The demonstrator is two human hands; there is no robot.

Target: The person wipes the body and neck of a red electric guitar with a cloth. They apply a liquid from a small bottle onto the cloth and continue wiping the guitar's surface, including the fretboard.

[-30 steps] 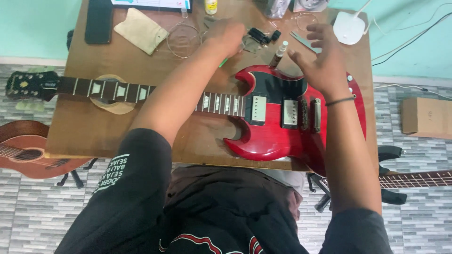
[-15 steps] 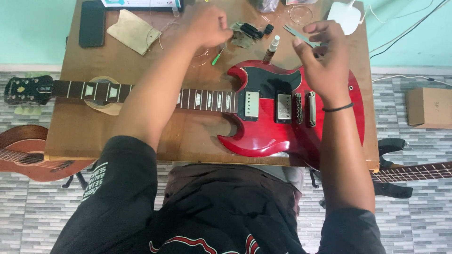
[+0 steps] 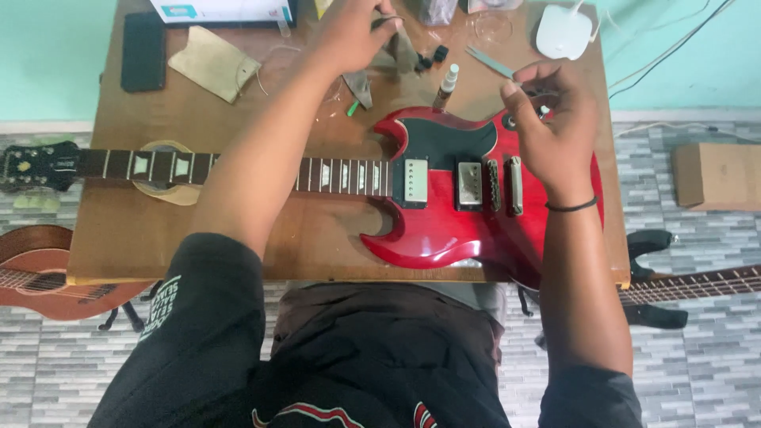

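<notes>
A red electric guitar (image 3: pixel 444 198) lies flat across the wooden desk (image 3: pixel 127 238), neck pointing left, body in front of the person. The left hand (image 3: pixel 353 32) reaches to the far edge of the desk and pinches a grey-brown cloth (image 3: pixel 388 59), fingers closed on it. The right hand (image 3: pixel 551 119) hovers over the guitar's upper body, fingers curled together; whether it grips anything I cannot tell. A small dropper bottle (image 3: pixel 446 85) stands between the hands.
</notes>
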